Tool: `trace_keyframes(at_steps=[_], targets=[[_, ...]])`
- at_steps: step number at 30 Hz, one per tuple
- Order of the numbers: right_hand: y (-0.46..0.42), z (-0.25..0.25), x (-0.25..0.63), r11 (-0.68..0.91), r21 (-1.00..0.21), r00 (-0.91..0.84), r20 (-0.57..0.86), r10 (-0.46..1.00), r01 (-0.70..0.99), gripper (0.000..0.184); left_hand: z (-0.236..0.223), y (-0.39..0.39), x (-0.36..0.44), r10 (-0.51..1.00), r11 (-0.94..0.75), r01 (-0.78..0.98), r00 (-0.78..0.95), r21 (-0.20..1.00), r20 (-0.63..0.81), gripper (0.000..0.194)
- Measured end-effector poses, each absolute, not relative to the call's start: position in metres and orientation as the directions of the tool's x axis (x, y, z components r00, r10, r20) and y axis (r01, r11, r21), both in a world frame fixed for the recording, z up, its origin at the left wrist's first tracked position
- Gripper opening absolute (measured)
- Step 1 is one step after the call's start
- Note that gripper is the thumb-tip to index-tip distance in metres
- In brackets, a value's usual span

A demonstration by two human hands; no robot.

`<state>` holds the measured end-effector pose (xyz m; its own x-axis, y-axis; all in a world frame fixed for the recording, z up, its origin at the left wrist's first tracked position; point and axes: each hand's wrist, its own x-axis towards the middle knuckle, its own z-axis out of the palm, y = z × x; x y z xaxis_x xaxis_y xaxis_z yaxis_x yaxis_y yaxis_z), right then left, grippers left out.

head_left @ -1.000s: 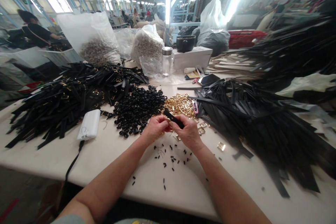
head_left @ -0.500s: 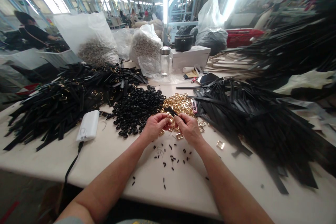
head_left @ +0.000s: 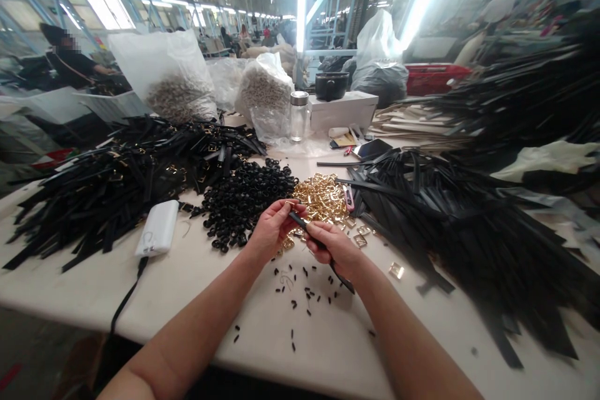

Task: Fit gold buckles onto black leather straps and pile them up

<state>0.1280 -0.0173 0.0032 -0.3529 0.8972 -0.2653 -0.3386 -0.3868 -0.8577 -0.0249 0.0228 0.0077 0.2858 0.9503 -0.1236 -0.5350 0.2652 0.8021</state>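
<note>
My right hand (head_left: 330,245) is closed around a black strap (head_left: 298,219), whose far end points at my left fingertips. The strap's other end comes out under my palm and hangs toward the table. Pinched in my left hand (head_left: 272,228) is a gold buckle (head_left: 293,202), mostly covered by the fingers. The strap tip is close to the buckle; I cannot tell whether it passes through. Just beyond my hands lie a pile of gold buckles (head_left: 323,190) and, to its left, a heap of small black loops (head_left: 248,197).
Black straps (head_left: 412,200) spread over the right side; straps with buckles (head_left: 122,169) cover the left. A white power bank (head_left: 158,228) with a cable sits front left. Small black bits (head_left: 308,292) are scattered before me. A glass bottle (head_left: 299,117) and filled bags (head_left: 265,90) stand behind.
The strap now extends through my right hand, its tail showing below the palm. My right hand has shifted slightly down and left, and my left fingers have risen a little with the buckle.
</note>
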Motion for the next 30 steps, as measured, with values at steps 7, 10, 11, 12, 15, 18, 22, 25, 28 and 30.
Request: trace_keyframes(at_steps=[7,10,11,12,15,18,22,25,28,30], targets=[[-0.016,-0.001,0.127,-0.468,-0.701,-0.433,-0.245,0.867,-0.539,0.034,0.009,0.017,-0.021,0.966,0.156,-0.564,0.258,0.811,-0.005,0.026],[-0.016,-0.001,0.126,-0.478,-0.667,-0.442,-0.241,0.864,-0.572,0.032,0.009,0.013,-0.020,0.959,0.143,-0.567,0.283,0.811,0.029,0.026],[-0.016,-0.001,0.126,-0.478,-0.664,-0.441,-0.241,0.865,-0.574,0.032,0.009,0.012,-0.019,0.957,0.144,-0.569,0.288,0.810,0.032,0.027],[-0.016,-0.001,0.125,-0.475,-0.668,-0.438,-0.241,0.866,-0.572,0.032,0.009,0.012,-0.019,0.957,0.147,-0.570,0.288,0.808,0.029,0.028],[-0.018,0.001,0.125,-0.451,-0.704,-0.422,-0.233,0.876,-0.548,0.032,0.011,0.011,-0.020,0.961,0.149,-0.575,0.275,0.805,0.018,0.025],[-0.019,0.005,0.125,-0.426,-0.734,-0.397,-0.229,0.889,-0.530,0.034,0.013,0.010,-0.021,0.959,0.156,-0.582,0.282,0.798,0.019,0.016],[-0.020,0.011,0.124,-0.400,-0.780,-0.360,-0.240,0.902,-0.482,0.037,0.013,0.010,-0.022,0.950,0.188,-0.566,0.314,0.802,-0.001,0.022],[-0.020,0.013,0.123,-0.321,-0.854,-0.283,-0.216,0.935,-0.409,0.039,0.010,0.011,-0.022,0.938,0.243,-0.570,0.346,0.785,-0.039,0.029],[-0.022,0.015,0.125,-0.187,-0.950,-0.166,-0.148,0.975,-0.250,0.037,0.008,0.012,-0.020,0.917,0.300,-0.536,0.389,0.789,-0.084,0.032],[-0.023,0.018,0.129,-0.059,-0.997,-0.111,-0.052,0.992,-0.058,0.038,0.008,0.012,-0.019,0.907,0.314,-0.500,0.409,0.807,-0.100,0.029]])
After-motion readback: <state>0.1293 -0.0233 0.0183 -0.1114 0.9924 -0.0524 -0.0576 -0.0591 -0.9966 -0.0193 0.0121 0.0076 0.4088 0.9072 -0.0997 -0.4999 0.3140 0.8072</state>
